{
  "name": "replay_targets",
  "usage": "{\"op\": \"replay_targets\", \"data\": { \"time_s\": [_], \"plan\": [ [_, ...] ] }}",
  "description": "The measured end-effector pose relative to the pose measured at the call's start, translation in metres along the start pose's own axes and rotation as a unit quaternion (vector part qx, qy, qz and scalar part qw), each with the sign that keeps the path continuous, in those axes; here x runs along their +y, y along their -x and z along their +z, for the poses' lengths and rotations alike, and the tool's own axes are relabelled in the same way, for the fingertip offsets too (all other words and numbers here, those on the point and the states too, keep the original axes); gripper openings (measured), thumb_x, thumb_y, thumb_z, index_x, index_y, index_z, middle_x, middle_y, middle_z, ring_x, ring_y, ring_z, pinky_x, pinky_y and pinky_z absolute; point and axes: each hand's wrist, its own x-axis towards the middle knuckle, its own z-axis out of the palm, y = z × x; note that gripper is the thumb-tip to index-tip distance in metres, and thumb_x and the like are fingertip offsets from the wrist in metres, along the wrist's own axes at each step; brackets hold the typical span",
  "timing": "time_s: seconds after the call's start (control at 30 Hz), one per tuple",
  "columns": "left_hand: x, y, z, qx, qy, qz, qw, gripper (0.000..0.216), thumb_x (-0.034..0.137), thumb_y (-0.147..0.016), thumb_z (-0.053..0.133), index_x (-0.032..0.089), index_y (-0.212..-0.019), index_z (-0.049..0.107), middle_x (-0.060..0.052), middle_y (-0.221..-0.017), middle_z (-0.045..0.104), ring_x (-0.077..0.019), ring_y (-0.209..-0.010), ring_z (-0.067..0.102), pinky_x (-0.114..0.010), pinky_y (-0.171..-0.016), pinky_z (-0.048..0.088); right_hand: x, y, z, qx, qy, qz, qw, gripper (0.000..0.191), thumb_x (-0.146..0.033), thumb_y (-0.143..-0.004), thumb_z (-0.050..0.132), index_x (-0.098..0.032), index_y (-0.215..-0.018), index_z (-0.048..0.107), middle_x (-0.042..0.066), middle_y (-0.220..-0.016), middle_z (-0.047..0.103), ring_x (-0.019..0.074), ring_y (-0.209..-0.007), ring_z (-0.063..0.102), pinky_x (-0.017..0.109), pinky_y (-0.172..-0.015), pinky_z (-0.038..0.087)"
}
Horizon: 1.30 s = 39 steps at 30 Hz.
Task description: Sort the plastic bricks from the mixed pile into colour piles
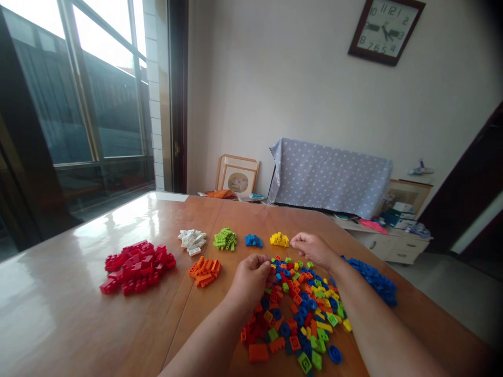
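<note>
On the far wall (271, 78), high to the right, you can read numerals on the clock (386, 31): 10, 11, 12, 1, 2, 3, 5, 6, 7, 8; the others blur.

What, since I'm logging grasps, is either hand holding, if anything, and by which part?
Cannot tell: left hand at mixed bricks, right hand by yellow bricks, no piece clear in either grip.

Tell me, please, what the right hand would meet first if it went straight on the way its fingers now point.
The right hand would probably meet the small pile of yellow bricks first, though depth is hard to judge here.
</note>
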Motion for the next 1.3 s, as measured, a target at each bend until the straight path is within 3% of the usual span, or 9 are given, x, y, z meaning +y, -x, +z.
{"op": "replay_targets", "data": {
  "time_s": [0.17,0.3,0.5,0.57,0.63,0.77,0.87,1.0,1.3],
  "plan": [
    [0.0,-0.002,0.0,-0.012,-0.006,-0.004,1.0,0.034,0.043,-0.077,0.073,0.015,-0.094,0.063,-0.003,-0.072,0.069,-0.0145,-0.064,0.065,-0.023,-0.062,0.049,-0.045,0.032,0.003,-0.265,-0.086,-0.065,0.958,0.034,-0.048,-0.082,0.07,-0.018,-0.097,0.068,0.0,-0.078,0.065,0.012,-0.064,0.055,0.021,-0.057,0.042],
    [-0.001,-0.003,-0.001,-0.024,-0.009,0.004,1.0,0.036,0.044,-0.08,0.07,0.014,-0.099,0.062,-0.004,-0.075,0.07,-0.0142,-0.065,0.064,-0.023,-0.061,0.048,-0.067,0.045,0.009,-0.323,-0.08,-0.087,0.939,0.033,-0.041,-0.076,0.078,-0.019,-0.098,0.069,-0.002,-0.074,0.062,0.0119,-0.067,0.055,0.02,-0.057,0.04],
    [-0.004,-0.005,-0.001,-0.021,0.007,-0.007,1.0,0.046,0.046,-0.078,0.074,0.014,-0.106,0.06,-0.007,-0.085,0.072,-0.0166,-0.069,0.068,-0.026,-0.064,0.05,-0.057,0.036,0.013,-0.281,-0.033,-0.079,0.956,0.023,-0.037,-0.079,0.072,-0.017,-0.091,0.07,-0.001,-0.072,0.065,0.0123,-0.063,0.057,0.021,-0.055,0.042],
    [-0.004,-0.005,-0.002,-0.006,0.01,-0.005,1.0,0.048,0.047,-0.077,0.075,0.013,-0.108,0.059,-0.009,-0.088,0.072,-0.0166,-0.071,0.068,-0.026,-0.066,0.051,-0.041,0.024,0.009,-0.204,0.013,-0.06,0.977,0.019,-0.034,-0.08,0.068,-0.018,-0.09,0.07,0.0,-0.077,0.069,0.0135,-0.066,0.061,0.021,-0.057,0.044],
    [-0.003,-0.004,-0.003,0.008,0.008,-0.001,1.0,0.048,0.049,-0.077,0.075,0.013,-0.105,0.06,-0.009,-0.089,0.071,-0.0162,-0.072,0.068,-0.026,-0.066,0.051,-0.019,0.01,0.002,-0.063,0.081,-0.025,0.994,0.014,-0.031,-0.079,0.065,-0.019,-0.087,0.069,-0.001,-0.077,0.07,0.0139,-0.069,0.062,0.021,-0.06,0.043],
    [0.001,-0.003,-0.004,0.012,0.0,-0.001,1.0,0.046,0.048,-0.076,0.076,0.013,-0.102,0.06,-0.009,-0.088,0.07,-0.0158,-0.072,0.067,-0.025,-0.065,0.049,0.031,-0.012,-0.017,0.055,0.166,0.044,0.984,0.003,-0.018,-0.07,0.065,-0.019,-0.067,0.064,0.002,-0.064,0.065,0.017,-0.067,0.059,0.025,-0.06,0.037],
    [0.002,-0.002,-0.002,0.012,-0.011,-0.004,1.0,0.044,0.045,-0.075,0.076,0.013,-0.101,0.061,-0.008,-0.087,0.07,-0.0154,-0.07,0.066,-0.026,-0.065,0.048,0.063,-0.02,-0.023,0.088,0.203,0.082,0.972,0.008,-0.015,-0.065,0.067,-0.02,-0.061,0.063,0.003,-0.06,0.064,0.0189,-0.065,0.06,0.026,-0.06,0.036],
    [0.004,-0.001,-0.001,0.018,-0.02,-0.007,1.0,0.04,0.041,-0.076,0.074,0.013,-0.102,0.06,-0.008,-0.087,0.07,-0.0151,-0.07,0.065,-0.026,-0.065,0.048,0.089,-0.028,-0.02,0.124,0.204,0.106,0.965,0.014,-0.015,-0.071,0.063,-0.021,-0.083,0.069,0.003,-0.071,0.071,0.0193,-0.073,0.065,0.025,-0.063,0.04],
    [0.007,0.004,0.0,0.016,-0.029,-0.007,0.999,0.042,0.043,-0.075,0.074,0.014,-0.102,0.061,-0.007,-0.087,0.071,-0.0163,-0.071,0.066,-0.026,-0.066,0.048,0.1,-0.035,-0.021,0.158,0.187,0.128,0.961,0.022,-0.019,-0.075,0.061,-0.02,-0.097,0.066,0.006,-0.083,0.074,0.0213,-0.078,0.068,0.026,-0.065,0.043]
  ]
}}
